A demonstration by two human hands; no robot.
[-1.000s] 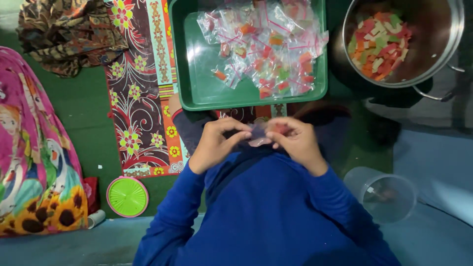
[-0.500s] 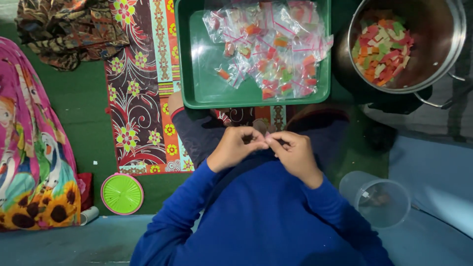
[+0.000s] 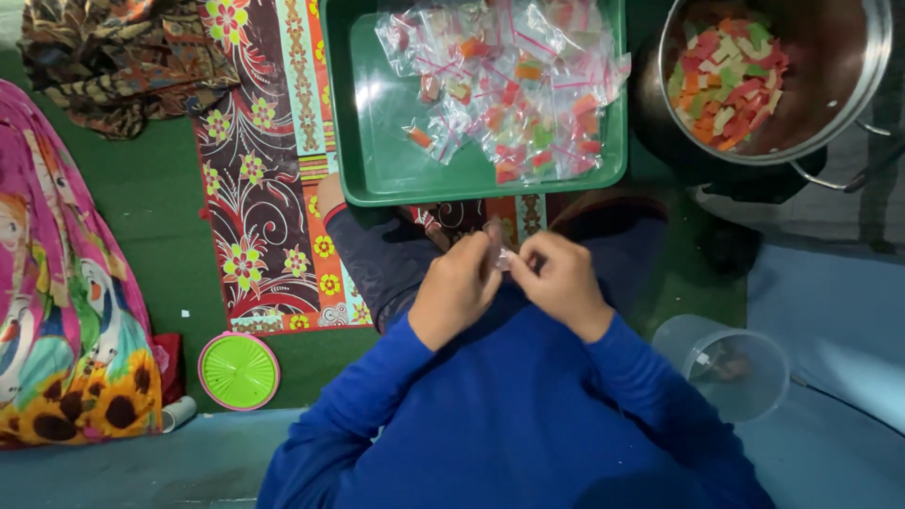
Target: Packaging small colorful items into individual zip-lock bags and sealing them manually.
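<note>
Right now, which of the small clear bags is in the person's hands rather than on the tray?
The single small clear bag pinched between left hand and right hand; the other bags lie piled in the green tray.

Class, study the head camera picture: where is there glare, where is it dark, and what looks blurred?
Head view: glare glints on the steel pot wall and the clear bags in the green tray; deep shadow beneath the pot; both hands and the small bag look slightly soft.

Bags in tray, left of pot
</note>
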